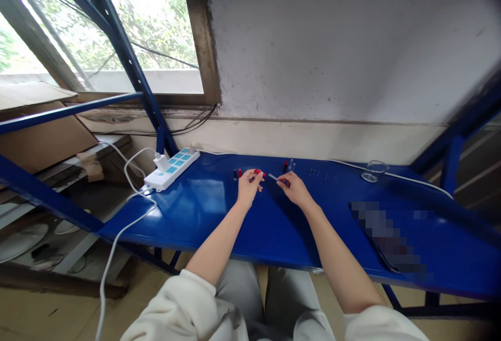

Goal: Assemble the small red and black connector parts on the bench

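My left hand (pixel 249 181) rests on the blue table (pixel 219 215) with its fingers pinched on a small red piece (pixel 258 172). My right hand (pixel 291 184) is closed on a thin grey stick (pixel 273 177) whose tip points toward the left hand. Two small upright pieces, one black and one red (pixel 237 173), stand just left of the left hand. A few more small pieces (pixel 288 165) stand behind the right hand. Tiny dark parts (pixel 314 172) lie further right.
A white power strip (pixel 172 169) with a plugged-in adapter and white cable sits at the table's back left. A clear glass dish (pixel 374 169) stands at the back right, a dark flat object (pixel 391 242) lies on the right. Blue frame bars, wall and window stand behind.
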The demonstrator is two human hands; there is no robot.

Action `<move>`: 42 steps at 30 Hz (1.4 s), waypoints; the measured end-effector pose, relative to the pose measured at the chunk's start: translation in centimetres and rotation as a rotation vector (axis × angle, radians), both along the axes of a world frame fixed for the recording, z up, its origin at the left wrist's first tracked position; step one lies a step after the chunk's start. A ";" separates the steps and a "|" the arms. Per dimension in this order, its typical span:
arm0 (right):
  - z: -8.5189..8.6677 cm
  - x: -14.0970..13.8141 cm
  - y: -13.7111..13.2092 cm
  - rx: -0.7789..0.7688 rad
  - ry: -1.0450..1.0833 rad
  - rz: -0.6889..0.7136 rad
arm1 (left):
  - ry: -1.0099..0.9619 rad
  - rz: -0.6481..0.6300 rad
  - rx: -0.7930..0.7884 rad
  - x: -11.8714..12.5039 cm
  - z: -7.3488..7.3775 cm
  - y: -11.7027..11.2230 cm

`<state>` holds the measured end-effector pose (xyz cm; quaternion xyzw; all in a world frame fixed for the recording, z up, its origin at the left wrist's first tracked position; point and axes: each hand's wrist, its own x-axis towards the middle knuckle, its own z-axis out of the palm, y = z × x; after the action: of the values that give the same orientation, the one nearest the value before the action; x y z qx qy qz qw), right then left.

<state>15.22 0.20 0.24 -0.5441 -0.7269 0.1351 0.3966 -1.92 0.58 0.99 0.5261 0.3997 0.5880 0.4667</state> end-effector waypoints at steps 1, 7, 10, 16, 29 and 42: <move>-0.2 0.6 0.2 -0.003 -0.009 -0.082 | 0.021 0.018 0.012 0.0 -0.2 0.0; -1.2 3.0 1.0 -0.123 0.074 -0.386 | 0.387 -0.010 0.091 1.3 -1.0 0.2; -1.3 3.1 1.2 -0.194 0.040 -0.451 | 0.572 -0.046 0.133 2.7 -0.9 1.4; -1.1 2.6 2.0 -0.302 -0.078 -0.530 | 0.737 0.048 0.052 5.8 -0.7 4.9; -0.9 2.4 2.2 -0.272 -0.226 -0.541 | 0.949 0.068 0.036 8.0 -2.1 6.3; -0.8 2.3 2.1 -0.312 -0.281 -0.542 | 1.155 0.087 0.026 8.0 -1.0 5.6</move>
<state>17.52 2.30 -0.57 -0.7850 -0.5739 0.0580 0.2259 6.08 6.13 -0.05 0.7504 0.6036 0.2290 0.1416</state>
